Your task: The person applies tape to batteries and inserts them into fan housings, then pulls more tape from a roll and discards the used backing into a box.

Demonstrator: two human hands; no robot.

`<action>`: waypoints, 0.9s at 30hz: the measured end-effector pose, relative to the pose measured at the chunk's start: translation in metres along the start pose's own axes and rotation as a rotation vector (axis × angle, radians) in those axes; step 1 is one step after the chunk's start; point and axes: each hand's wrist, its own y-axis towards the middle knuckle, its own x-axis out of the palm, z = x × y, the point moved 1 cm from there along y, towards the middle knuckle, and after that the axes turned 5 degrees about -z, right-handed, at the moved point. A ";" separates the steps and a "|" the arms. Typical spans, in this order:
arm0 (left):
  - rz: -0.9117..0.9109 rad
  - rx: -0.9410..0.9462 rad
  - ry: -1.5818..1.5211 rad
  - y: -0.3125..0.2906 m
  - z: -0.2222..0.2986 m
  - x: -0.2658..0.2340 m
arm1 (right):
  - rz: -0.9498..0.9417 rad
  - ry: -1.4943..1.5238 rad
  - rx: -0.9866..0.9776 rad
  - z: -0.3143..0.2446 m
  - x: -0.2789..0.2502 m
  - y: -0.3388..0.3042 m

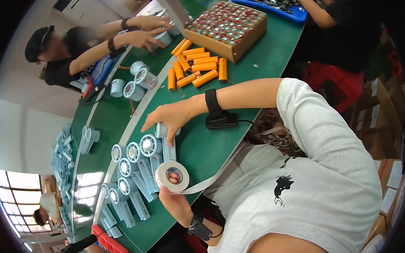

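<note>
My right hand (170, 117) is curved round the head of a light blue handheld fan (169, 154), thumb on the near side and fingers on the far side. Below it, my left hand (176, 203) grips a roll of white tape (183, 185); fingertips show through its core. A loose strip of tape (204, 184) trails from the roll toward my shirt. The roll hides the lower end of the fan's handle. Close beside both hands, several similar light blue fans (133, 151) stand in rows, their round grilles facing up.
Orange battery cells (205, 61) lie on the green table (245, 76) by a carton of wired cells (251, 38). A blue tray (297, 15) holds dark small parts. Across the table, a person's hands (148, 33) are among blue housings (141, 78). A red rack (111, 244) stands at the lower edge.
</note>
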 end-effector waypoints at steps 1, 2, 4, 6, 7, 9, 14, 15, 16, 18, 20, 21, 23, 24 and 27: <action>0.011 0.003 0.000 0.002 0.000 -0.007 | 0.008 0.030 -0.003 0.002 0.003 0.005; -0.029 0.034 -0.017 0.004 -0.001 -0.016 | 0.001 0.034 -0.007 0.005 0.008 0.009; -0.111 0.095 -0.056 0.007 -0.005 -0.029 | 0.028 0.045 -0.108 0.009 0.016 0.015; -0.082 0.117 -0.077 0.007 -0.005 -0.035 | 0.032 0.052 -0.156 0.013 0.024 0.021; -0.060 0.140 -0.092 0.007 -0.005 -0.037 | 0.073 0.048 -0.195 0.015 0.027 0.025; -0.032 0.164 -0.111 0.007 -0.006 -0.045 | 0.159 0.041 -0.275 0.017 0.036 0.034; 0.066 0.209 -0.117 0.005 -0.007 -0.072 | 0.090 0.092 -0.256 0.019 0.055 0.068; 0.099 0.214 -0.120 0.002 -0.009 -0.078 | 0.058 -0.002 -0.257 0.018 0.056 0.075; 0.126 0.218 -0.121 0.001 -0.010 -0.086 | 0.032 -0.098 -0.256 0.014 0.053 0.083; 0.166 0.229 -0.144 -0.008 -0.015 -0.096 | 0.002 -0.202 -0.267 0.010 0.040 0.110; 0.234 0.235 -0.189 -0.012 -0.024 -0.099 | -0.104 -0.374 -0.215 0.013 0.004 0.160; 0.226 0.245 -0.196 -0.011 -0.022 -0.095 | -0.100 -0.396 -0.184 0.023 -0.006 0.187; 0.217 0.138 -0.188 -0.011 -0.015 -0.091 | -0.180 -0.541 -0.083 0.039 -0.008 0.255; 0.242 0.153 -0.187 -0.016 -0.018 -0.096 | -0.265 -0.665 -0.018 0.046 0.003 0.292; 0.273 0.096 -0.190 -0.017 -0.019 -0.101 | -0.128 -1.030 -0.012 0.105 0.047 0.377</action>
